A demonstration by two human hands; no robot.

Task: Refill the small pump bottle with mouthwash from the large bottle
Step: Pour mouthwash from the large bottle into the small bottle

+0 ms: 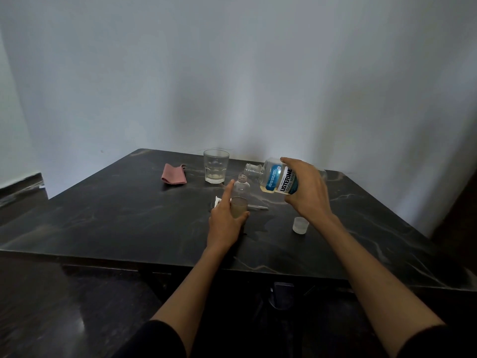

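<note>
Head view, right hand [307, 189] grips large bottle [277, 178]

bottles 2 [277, 177] [240, 196] | glass 1 [216, 165] | cloth 1 [174, 174] | cap 1 [300, 225] | hands 2 [225, 220] [308, 192]

Black sleeves [160, 339] pushed up, bare forearms.

The right hand [307, 192] grips the large bottle [276, 177], tipped on its side with its open neck just above the small bottle [240, 196], which the left hand [225, 220] holds upright on the dark table [116, 215]. A cap [300, 225], a glass [216, 165] and a pink cloth [174, 173] sit nearby.
</note>
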